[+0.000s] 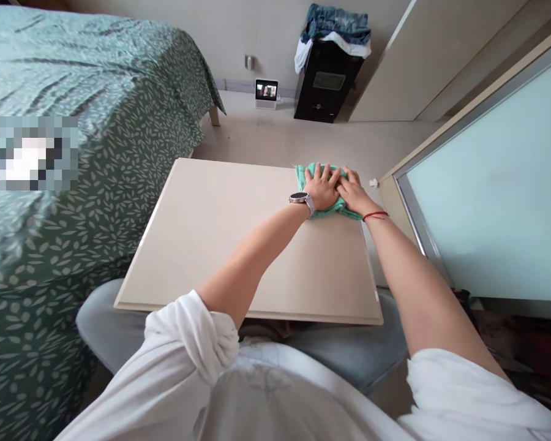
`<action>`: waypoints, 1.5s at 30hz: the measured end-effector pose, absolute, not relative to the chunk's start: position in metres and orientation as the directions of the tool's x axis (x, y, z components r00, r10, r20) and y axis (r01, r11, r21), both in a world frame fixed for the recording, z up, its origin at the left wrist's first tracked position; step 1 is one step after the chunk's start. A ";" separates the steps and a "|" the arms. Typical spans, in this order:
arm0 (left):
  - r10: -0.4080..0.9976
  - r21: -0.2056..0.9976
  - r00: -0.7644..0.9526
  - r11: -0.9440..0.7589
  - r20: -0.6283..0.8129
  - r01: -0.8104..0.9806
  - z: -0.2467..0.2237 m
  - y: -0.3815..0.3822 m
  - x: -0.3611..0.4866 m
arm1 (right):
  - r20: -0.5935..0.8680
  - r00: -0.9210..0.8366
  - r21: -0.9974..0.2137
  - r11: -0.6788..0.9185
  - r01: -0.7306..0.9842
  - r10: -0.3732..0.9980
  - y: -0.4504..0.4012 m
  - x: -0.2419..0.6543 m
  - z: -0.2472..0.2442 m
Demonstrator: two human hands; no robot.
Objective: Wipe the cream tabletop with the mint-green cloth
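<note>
A green cloth [320,214] lies bunched on the far right corner of a low cream table [202,233]. My left hand [322,188], with a watch at its wrist, presses on the cloth with its fingers spread flat. Close against it, my right hand [352,193] also rests on the cloth, fingers stretched out and partly touching the left hand. A red string bracelet [375,215] circles the right wrist. Much of the cloth's middle is hidden under both hands.
A bed with a green leaf-patterned cover [133,141] stands along the left. At the back are a small screen device [266,95] and a black cabinet [321,82] topped with folded jeans [335,23]. A frosted glass panel [500,177] borders the right.
</note>
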State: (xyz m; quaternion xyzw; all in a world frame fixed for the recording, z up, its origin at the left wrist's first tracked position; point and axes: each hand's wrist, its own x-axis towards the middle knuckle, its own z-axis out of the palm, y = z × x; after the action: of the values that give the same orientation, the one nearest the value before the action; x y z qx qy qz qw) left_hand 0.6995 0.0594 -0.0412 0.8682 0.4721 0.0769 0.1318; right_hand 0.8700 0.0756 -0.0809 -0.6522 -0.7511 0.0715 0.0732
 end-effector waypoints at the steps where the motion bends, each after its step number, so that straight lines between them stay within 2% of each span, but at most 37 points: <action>1: 0.842 0.310 0.539 -0.516 0.014 0.799 -0.042 0.062 0.700 | 0.021 -0.122 -0.209 0.124 0.970 0.992 0.078 0.870 -0.082; 5: 0.837 0.293 0.547 -0.527 0.016 0.798 -0.042 0.062 0.698 | 0.065 -0.044 -0.267 0.059 0.962 0.997 0.074 0.870 -0.088; 9: 0.799 0.263 0.601 -0.576 -0.020 0.774 -0.041 0.045 0.692 | 0.066 -0.061 -0.273 0.077 0.959 0.996 0.050 0.870 -0.092; 18: 0.725 0.244 0.689 -0.671 0.019 0.700 -0.052 -0.059 0.675 | 0.083 -0.123 -0.261 0.141 0.955 0.989 -0.079 0.869 -0.096; 25: 0.641 0.253 0.756 -0.760 0.132 0.599 -0.074 -0.169 0.645 | 0.151 -0.127 -0.124 0.146 0.982 0.980 -0.224 0.840 -0.100; 29: 0.599 0.254 0.790 -0.791 0.133 0.557 -0.076 -0.203 0.626 | 0.178 -0.174 -0.020 0.180 0.983 0.968 -0.265 0.818 -0.094; 33: 0.640 0.307 0.762 -0.749 0.104 0.587 -0.077 -0.178 0.624 | 0.127 -0.215 -0.033 0.221 0.975 0.968 -0.232 0.812 -0.087; 40: 0.700 0.383 0.712 -0.675 0.061 0.631 -0.077 -0.034 0.636 | 0.026 -0.144 -0.084 0.145 0.986 0.989 -0.078 0.816 -0.082; 45: 0.765 0.307 0.639 -0.591 -0.082 0.746 -0.053 0.046 0.642 | 0.036 -0.140 -0.226 0.144 0.963 0.990 0.019 0.813 -0.077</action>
State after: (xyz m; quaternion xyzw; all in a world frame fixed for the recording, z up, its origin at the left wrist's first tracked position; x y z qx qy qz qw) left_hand 0.6416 0.0464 -0.0528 0.8913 0.4237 0.0294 0.1585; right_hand 0.8131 0.0192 -0.0769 -0.6499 -0.7512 0.0741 0.0882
